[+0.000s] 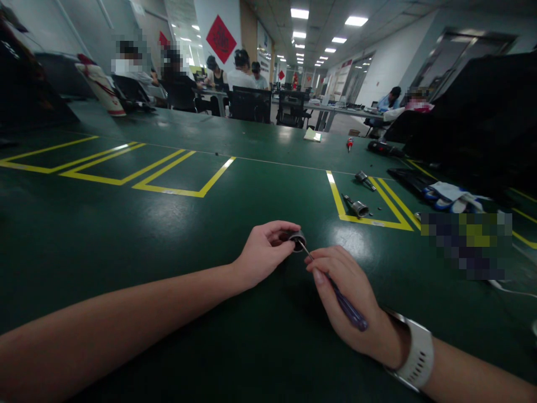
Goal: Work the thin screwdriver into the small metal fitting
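My left hand (266,249) is closed around a small round metal part (298,239), its hollow open end turned toward my right hand. In my right hand (344,291) is a screwdriver (349,308) with a dark purple handle, its thin shaft pointing at the opening. The tip reaches the hollow; how deep it goes cannot be made out. Two similar metal parts with stems, one nearer (358,208) and one farther (364,180), lie in the yellow-taped area to the right, with tiny dark pieces beside them.
The green table (176,235) carries yellow tape outlines (168,191) on the left. On the right lie gloves (455,197), a red screwdriver (349,144) and a blurred-out item (465,246). A yellow paper pad (312,135) is farther back. Several people sit at tables beyond.
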{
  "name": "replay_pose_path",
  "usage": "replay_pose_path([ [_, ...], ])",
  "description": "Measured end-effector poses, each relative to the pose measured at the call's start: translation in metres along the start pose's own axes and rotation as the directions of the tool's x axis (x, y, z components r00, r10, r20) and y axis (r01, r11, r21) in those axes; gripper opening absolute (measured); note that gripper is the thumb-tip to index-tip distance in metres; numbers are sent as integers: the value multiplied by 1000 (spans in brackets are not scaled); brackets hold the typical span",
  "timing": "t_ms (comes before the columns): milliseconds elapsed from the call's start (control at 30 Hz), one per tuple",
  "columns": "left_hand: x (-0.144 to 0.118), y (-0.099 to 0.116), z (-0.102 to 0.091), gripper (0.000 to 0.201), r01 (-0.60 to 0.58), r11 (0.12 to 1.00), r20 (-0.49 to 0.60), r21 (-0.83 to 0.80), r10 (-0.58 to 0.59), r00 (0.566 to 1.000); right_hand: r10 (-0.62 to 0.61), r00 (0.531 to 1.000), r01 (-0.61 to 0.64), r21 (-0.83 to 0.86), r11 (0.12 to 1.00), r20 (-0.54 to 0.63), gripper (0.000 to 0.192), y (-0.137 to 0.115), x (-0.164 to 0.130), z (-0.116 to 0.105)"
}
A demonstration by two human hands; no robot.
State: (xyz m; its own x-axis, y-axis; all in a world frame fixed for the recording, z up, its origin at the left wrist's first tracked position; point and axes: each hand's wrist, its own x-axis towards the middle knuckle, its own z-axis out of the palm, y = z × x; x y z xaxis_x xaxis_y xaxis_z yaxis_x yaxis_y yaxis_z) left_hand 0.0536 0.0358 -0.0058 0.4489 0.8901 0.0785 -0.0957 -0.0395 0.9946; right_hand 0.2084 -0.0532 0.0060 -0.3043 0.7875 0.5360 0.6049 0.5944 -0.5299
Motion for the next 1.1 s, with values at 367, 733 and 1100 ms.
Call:
replay_pose_path([
  [367, 0, 1, 2, 31, 8, 1000, 2, 23, -8, 1000, -22, 1000, 23, -87, 996, 9, 22, -2, 1, 2],
  [733, -3, 2, 2, 26, -43, 995, -12, 94, 44, 999, 3, 998, 2, -85, 996, 62, 16, 0, 1, 6],
  [1100, -3, 2, 2, 30, -74, 989, 3, 124, 74, 997, 16, 995, -12, -46, 999, 95, 17, -1, 2, 4],
])
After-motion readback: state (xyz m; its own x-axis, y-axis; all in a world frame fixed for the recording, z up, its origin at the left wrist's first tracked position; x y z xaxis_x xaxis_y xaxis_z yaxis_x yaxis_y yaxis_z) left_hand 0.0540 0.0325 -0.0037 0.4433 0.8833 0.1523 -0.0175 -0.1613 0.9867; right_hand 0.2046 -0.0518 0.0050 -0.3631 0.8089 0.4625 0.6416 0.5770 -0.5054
